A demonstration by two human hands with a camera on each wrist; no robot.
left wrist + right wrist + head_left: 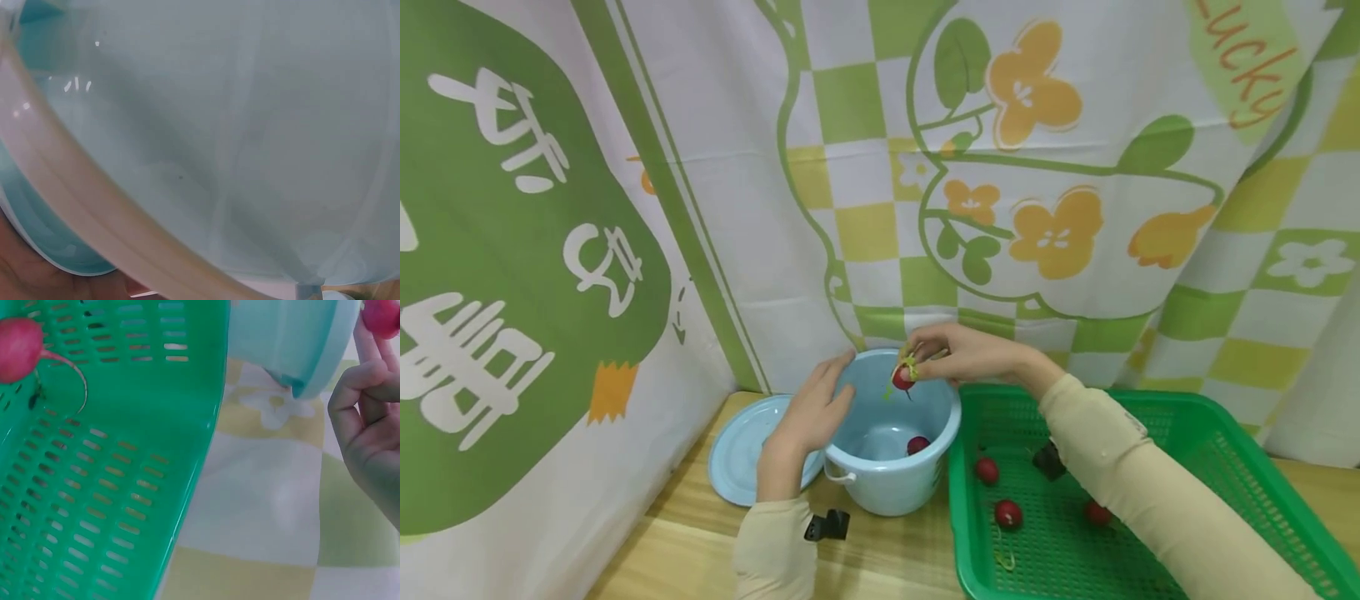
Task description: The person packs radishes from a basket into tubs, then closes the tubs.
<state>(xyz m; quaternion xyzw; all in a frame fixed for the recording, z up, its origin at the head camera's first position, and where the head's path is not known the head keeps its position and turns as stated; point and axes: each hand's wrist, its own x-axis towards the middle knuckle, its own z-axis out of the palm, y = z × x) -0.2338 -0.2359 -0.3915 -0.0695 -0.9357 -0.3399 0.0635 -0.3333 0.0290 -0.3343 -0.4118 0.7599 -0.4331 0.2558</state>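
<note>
My right hand (973,354) pinches a red radish (903,378) with bits of green leaf and a thin root, over the mouth of a light blue bucket (887,486). In the right wrist view, that held radish (382,317) shows at the fingertips, beside the bucket's rim. Another radish (917,446) lies inside the bucket. My left hand (811,412) is at the bucket's left rim, fingers extended and holding nothing. The left wrist view is mostly filled by the bucket's side (262,137), with part of the left hand (37,275) at the lower left corner.
A green perforated basket (958,508) stands right of the bucket, with several radishes, including one radish (1008,514) near its left side. The blue lid (730,458) lies left of the bucket on the wooden table (880,554). A patterned cloth (865,183) hangs close behind.
</note>
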